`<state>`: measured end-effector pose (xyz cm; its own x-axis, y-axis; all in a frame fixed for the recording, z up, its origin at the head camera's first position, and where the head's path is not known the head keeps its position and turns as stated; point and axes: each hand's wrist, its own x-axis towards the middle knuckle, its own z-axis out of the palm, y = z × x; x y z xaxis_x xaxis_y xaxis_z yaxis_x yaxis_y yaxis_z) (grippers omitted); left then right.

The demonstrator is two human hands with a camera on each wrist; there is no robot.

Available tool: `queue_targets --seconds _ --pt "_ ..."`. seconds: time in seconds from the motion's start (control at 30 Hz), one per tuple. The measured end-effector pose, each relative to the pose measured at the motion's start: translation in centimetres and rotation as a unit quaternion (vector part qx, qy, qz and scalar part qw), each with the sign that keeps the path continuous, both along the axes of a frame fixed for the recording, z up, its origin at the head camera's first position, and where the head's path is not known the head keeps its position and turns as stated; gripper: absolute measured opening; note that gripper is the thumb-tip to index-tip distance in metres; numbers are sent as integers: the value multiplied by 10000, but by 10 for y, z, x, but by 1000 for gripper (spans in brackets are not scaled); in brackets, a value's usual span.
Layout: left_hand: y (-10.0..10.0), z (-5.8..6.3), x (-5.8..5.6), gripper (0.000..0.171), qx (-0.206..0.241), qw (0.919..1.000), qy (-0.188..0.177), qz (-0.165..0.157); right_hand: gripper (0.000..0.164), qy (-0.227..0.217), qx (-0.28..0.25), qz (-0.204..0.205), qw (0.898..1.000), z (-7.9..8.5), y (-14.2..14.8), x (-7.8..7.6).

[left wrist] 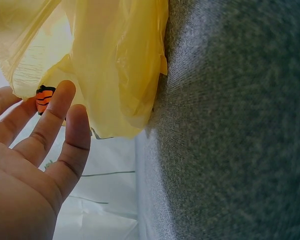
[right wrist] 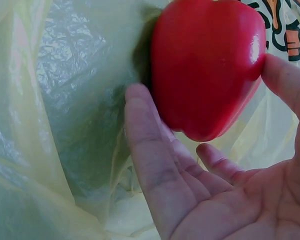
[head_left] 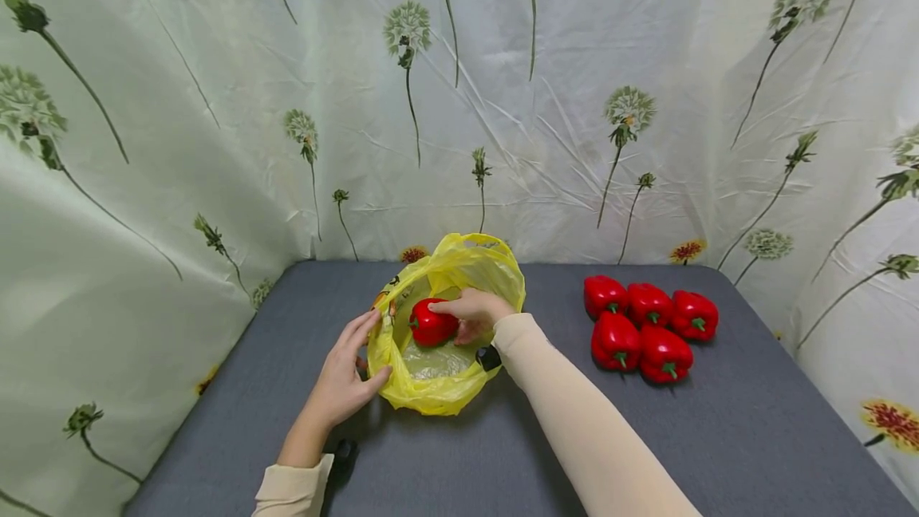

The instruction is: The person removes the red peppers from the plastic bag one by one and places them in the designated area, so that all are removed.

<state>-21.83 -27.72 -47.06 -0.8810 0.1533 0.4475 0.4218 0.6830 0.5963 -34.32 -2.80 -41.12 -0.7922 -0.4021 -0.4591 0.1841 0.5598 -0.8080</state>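
Note:
A yellow plastic bag (head_left: 445, 397) stands with its wide mouth facing up. Inside it is a red bell pepper (head_left: 433, 322), its green stem toward the left. My right hand (head_left: 479, 313) reaches into the bag and holds the pepper, thumb on one side and fingers along the other. In the right wrist view the thumb meets the glossy pepper (right wrist: 205, 70). My left hand (head_left: 346, 377) rests against the bag's left side, fingers spread and thumb near the front rim. Its fingers overlap the yellow plastic (left wrist: 115, 65) in the left wrist view.
Several red bell peppers (head_left: 617, 340) lie grouped in two rows on the right of the grey table (head_left: 445, 469). A curtain with dandelion prints (head_left: 502, 118) hangs behind the table and on both sides. Dark wrist cameras (head_left: 345, 457) are strapped to both wrists.

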Motion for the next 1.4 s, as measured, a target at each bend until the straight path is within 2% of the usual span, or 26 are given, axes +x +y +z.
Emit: queue_targets --seconds 0.27,0.57,0.73,0.87,1.1,1.4 --pt "1 1 0 85 3 10000 19 -22 39 29 -58 37 10000 0 0 -2" --pt "0 1 0 85 -9 10000 -50 -21 35 -62 -354 -16 9994 -4 -6 5" --pt "1 0 0 85 -34 10000 -45 -13 49 7 -463 28 9989 -5 -10 8" --pt "1 0 0 85 -45 10000 -38 -4 52 44 -522 57 9986 -5 -11 10" --pt "3 0 0 84 -3 10000 -31 -28 68 15 -733 114 9972 -2 -8 11" --pt "3 1 1 84 -8 10000 18 -20 68 423 -528 390 9969 17 -3 13"
